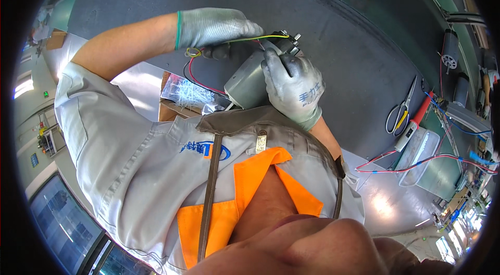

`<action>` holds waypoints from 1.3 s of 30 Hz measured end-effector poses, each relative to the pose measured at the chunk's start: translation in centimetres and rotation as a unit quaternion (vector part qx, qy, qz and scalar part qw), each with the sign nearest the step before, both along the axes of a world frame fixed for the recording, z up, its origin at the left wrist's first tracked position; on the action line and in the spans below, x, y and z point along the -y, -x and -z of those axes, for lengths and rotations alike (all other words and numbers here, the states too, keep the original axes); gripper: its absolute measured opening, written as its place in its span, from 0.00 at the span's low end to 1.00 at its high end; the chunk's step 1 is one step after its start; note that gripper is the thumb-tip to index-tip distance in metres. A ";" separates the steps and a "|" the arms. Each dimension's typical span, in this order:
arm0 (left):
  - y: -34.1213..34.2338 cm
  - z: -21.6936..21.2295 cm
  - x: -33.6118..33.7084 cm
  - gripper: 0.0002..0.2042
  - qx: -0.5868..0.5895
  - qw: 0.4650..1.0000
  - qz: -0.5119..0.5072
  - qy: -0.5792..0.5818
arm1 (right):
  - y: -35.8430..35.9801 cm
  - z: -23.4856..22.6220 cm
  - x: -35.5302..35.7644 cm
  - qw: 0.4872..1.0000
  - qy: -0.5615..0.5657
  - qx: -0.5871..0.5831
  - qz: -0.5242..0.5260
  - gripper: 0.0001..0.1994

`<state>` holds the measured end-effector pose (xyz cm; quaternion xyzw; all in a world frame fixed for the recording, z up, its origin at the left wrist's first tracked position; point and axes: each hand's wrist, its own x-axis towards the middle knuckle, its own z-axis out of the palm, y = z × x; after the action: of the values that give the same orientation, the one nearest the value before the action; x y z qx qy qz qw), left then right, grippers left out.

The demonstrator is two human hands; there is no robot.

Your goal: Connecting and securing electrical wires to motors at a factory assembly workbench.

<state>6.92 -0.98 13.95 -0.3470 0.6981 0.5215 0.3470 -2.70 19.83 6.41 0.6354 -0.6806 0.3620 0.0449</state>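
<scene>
Both of my hands wear grey knit gloves and work above a dark grey mat [333, 30]. My right hand [292, 86] is wrapped around the upper end of a grey cylindrical motor [244, 86], its fingertips by the terminal end [289, 41]. My left hand [214, 27] reaches in from the left and pinches the motor's wires. A yellow-green wire [260, 38] runs from under it to the terminals. A red wire [200, 80] and a black one loop down beside the motor. My shirt hides the motor's lower end.
A clear bag of white cable ties [186, 93] lies in a cardboard box just left of the motor. To the right lie scissors [400, 112], a red-handled tool [416, 119], a clear plastic tray [423, 156] and red and blue wires [416, 163]. More motors [450, 51] stand at the far right.
</scene>
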 end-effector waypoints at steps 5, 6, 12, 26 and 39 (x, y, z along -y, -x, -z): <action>-0.4 2.5 -2.1 0.19 -0.109 0.987 -0.118 -0.003 | -0.2 0.6 0.2 0.999 -0.005 -0.038 0.017 0.19; -0.2 2.9 -2.6 0.18 -0.136 0.980 -0.145 0.030 | -0.1 0.4 0.2 0.999 -0.005 -0.037 0.021 0.19; -0.4 6.4 -4.0 0.15 -0.323 0.914 -0.240 0.051 | 0.7 -1.6 -0.5 0.938 0.014 0.341 0.065 0.12; 0.9 6.2 -6.6 0.10 -0.384 0.902 -0.163 0.114 | 2.8 -1.5 -0.4 0.708 0.080 0.697 0.084 0.25; 3.1 6.8 -8.8 0.08 -0.457 0.875 -0.124 0.099 | 5.3 -2.7 -2.7 0.722 -0.101 0.683 0.051 0.19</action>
<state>3.84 7.79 7.17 -0.1861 0.7781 0.5891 -0.1141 -7.97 22.57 9.15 0.1811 -0.5913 0.6238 -0.4779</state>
